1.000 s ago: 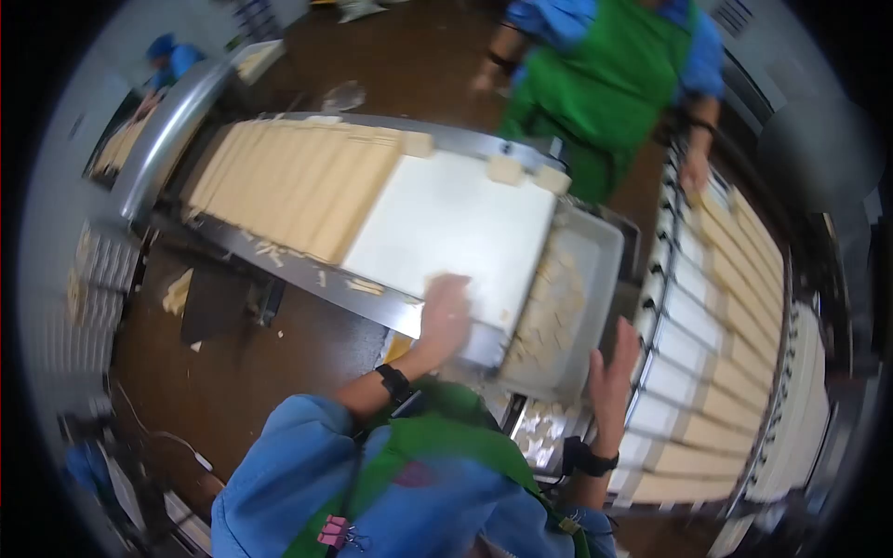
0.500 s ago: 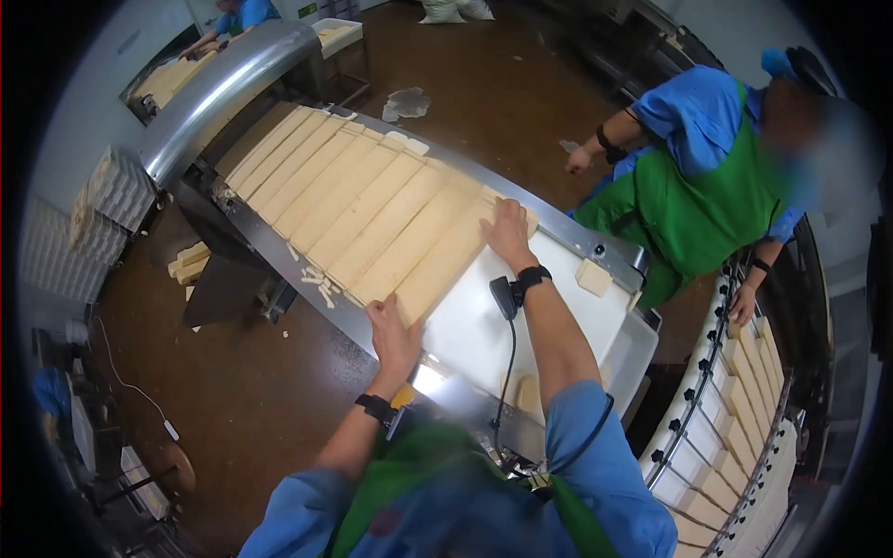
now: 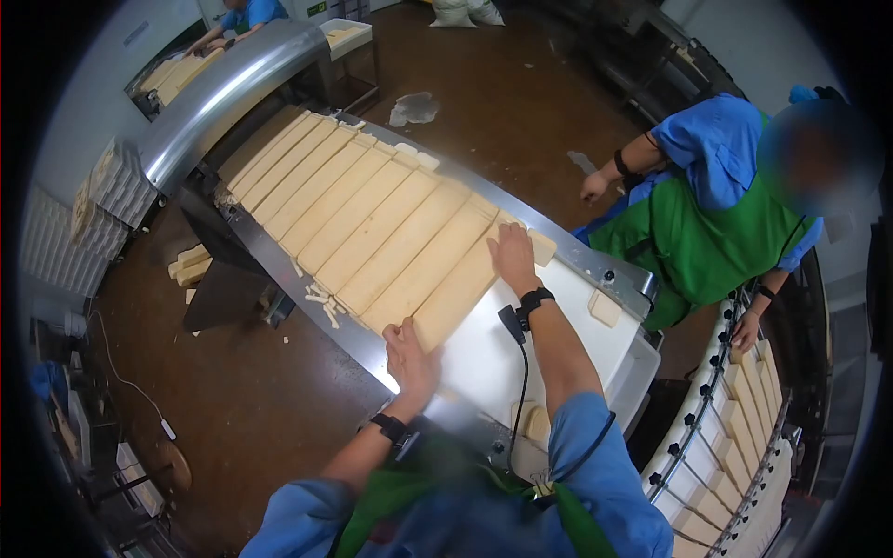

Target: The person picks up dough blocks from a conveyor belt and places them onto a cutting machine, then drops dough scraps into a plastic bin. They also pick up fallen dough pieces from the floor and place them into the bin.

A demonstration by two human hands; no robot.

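Observation:
Long pale-yellow slabs [image 3: 372,219] lie side by side across the white belt [image 3: 493,339] in front of me. My left hand [image 3: 409,365] grips the left end of the nearest slab [image 3: 456,298], fingertips at its corner. At the opposite end of this same slab is my right hand [image 3: 514,258], fingers bent over the edge and thumb side toward me. The slab lies flat against its neighbour. Parts of both hands' fingers are hidden behind the slab edge and the knuckles.
Small trimmings [image 3: 323,302] lie on the metal side rail. A loose pale piece [image 3: 605,308] rests near the belt's end. At right, a co-worker in a green apron [image 3: 707,232] stands by a curved conveyor [image 3: 684,442] carrying slabs. A metal hood [image 3: 237,88] arches over the far end.
The whole view has shifted, so the belt and slabs appear slightly lower and further right. Both hands stay at the ends of the nearest slab. The co-worker's upper body has moved slightly.

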